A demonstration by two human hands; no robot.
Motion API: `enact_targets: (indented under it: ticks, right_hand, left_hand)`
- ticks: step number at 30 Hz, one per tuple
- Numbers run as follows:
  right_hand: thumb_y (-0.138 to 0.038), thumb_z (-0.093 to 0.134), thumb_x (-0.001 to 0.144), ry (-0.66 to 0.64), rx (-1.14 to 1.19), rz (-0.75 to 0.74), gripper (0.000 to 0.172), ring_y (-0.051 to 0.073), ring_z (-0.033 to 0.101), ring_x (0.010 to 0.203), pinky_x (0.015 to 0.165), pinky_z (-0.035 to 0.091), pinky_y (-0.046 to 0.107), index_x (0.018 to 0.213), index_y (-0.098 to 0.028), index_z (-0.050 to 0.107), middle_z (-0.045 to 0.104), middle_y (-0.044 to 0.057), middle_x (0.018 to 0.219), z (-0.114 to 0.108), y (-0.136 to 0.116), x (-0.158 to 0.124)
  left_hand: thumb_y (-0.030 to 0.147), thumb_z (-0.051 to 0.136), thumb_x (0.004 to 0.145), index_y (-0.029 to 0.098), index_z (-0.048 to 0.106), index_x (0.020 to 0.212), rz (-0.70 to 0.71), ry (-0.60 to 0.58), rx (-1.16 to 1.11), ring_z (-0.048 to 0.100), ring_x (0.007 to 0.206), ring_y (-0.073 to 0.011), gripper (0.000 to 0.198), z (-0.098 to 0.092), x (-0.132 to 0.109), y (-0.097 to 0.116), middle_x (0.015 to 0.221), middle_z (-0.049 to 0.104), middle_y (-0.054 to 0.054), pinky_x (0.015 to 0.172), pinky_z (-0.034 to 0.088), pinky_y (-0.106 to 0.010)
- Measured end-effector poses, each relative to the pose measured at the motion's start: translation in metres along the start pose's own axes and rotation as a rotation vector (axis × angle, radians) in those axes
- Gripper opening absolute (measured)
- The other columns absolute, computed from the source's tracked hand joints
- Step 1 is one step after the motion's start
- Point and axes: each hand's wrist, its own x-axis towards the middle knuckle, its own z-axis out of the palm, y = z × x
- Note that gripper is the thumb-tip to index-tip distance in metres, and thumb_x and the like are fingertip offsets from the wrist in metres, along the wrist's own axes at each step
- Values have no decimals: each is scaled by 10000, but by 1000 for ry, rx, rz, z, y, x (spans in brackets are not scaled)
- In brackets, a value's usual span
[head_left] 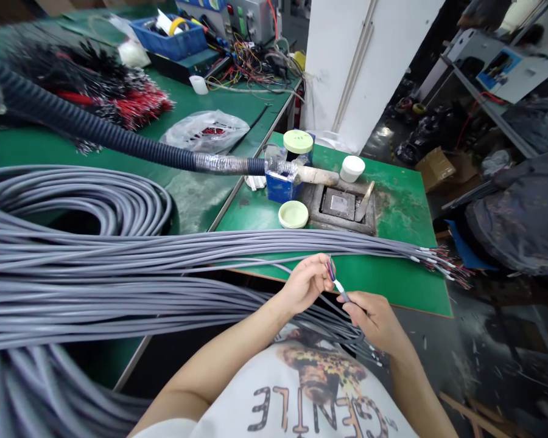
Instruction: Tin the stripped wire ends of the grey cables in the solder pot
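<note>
My right hand (369,313) is closed round the end of a grey cable (344,296), just behind its white sleeve. From that end, thin coloured wires (330,268), some purple and blue, fan upward. My left hand (308,283) pinches these wires between thumb and fingers. Just beyond my hands, a bundle of grey cables (274,241) runs across the bench, its stripped ends (442,263) showing coloured wires at the right. A second cable bundle (164,298) passes beneath my left forearm.
A solder pot (340,204) with a scraper sits on the green bench (406,201). A ribbed hose (141,143) ends above a blue box (281,185). Nearby are a pale green lid (293,214) and a white tub (352,168). Coiled cable (141,194) lies at left.
</note>
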Motion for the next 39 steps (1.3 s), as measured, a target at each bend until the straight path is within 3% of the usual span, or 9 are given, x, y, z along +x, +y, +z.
enact_targets:
  ticks: [8,17,26,34,39]
  right_hand:
    - [-319,432,945,-11,-2,-1,271,97,553,577,616,398,209,954,-180,664,617,5,669,-1,0,1]
    - [-338,419,949,-6,-6,12,304,102,539,562,588,385,211,907,-173,670,604,2,632,-1,-2,0]
    - [-345,410,951,12,-31,12,318,113,519,558,545,369,214,927,-172,675,576,-2,599,0,-2,0]
    - [-343,408,951,16,-23,32,318,109,513,549,530,360,210,947,-174,676,574,-2,605,1,1,0]
    - [-340,408,950,19,-23,21,320,108,514,543,534,362,210,930,-169,678,572,-4,593,1,-1,1]
  left_hand:
    - [311,757,681,125,581,700,97,9,137,492,484,-59,256,-4,-3,3,603,560,10,474,381,-166]
    - [285,800,637,123,618,686,212,44,274,501,495,-47,249,-4,-2,7,644,594,17,504,384,-176]
    - [239,766,685,138,635,744,280,62,402,501,537,-58,175,-10,-1,5,644,591,18,542,395,-181]
    - [234,762,688,161,579,734,392,93,427,514,554,-68,203,-8,-2,1,649,579,31,547,403,-190]
    - [248,763,685,154,596,739,365,126,398,503,529,-61,200,-9,-2,-1,647,585,28,527,389,-185]
